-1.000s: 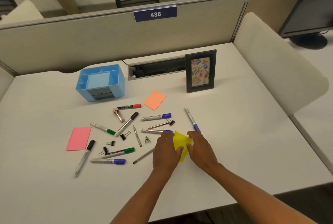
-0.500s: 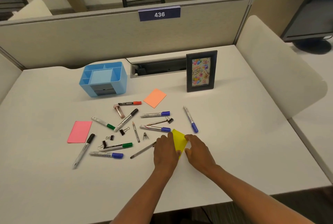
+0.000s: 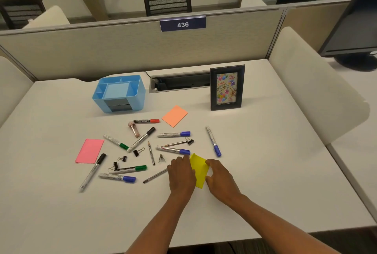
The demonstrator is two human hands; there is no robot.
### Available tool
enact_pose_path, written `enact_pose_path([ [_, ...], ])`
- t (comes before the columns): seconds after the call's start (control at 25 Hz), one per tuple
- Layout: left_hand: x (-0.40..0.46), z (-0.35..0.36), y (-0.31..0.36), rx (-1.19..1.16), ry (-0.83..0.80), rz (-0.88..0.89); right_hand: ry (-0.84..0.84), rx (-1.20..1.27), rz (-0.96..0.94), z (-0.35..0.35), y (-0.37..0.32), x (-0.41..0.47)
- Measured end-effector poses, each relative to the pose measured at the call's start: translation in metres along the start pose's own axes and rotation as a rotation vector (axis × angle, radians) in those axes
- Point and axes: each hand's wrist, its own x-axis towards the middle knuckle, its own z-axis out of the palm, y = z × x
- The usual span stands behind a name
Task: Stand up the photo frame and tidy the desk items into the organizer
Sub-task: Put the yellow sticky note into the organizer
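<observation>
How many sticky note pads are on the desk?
3: an orange pad near the photo frame, a pink pad at the left, a yellow pad between both hands.

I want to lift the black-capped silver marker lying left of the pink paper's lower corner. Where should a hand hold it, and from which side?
Pinch the silver barrel of the black-capped silver marker near its middle, coming from above, fingers across its width. It lies flat and slanted on the white desk, with bare desk on both long sides.

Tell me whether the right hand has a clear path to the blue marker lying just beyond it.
Probably yes. The right hand rests on the yellow note, and the blue marker lies just beyond it with only bare desk between.
</observation>
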Motion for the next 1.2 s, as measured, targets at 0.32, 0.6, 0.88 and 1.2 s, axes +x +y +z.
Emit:
enact_pose_path([
  [0.32, 0.003, -0.014, 0.002, -0.212, 0.057, -0.089, 0.051, 0.069, -0.041, 0.001, 0.0, 0.003],
  [0.6, 0.016, -0.034, -0.015, -0.58, 0.083, -0.119, 0.328, 0.263, -0.103, -0.002, -0.026, 0.02],
  [0.88, 0.046, -0.056, -0.053, -0.787, 0.112, 0.037, 0.424, 0.285, -0.164, -0.012, -0.074, 0.052],
  [1.2, 0.105, -0.086, -0.111, -0.849, 0.203, 0.059, 0.459, 0.3, -0.239, -0.011, -0.142, 0.114],
])
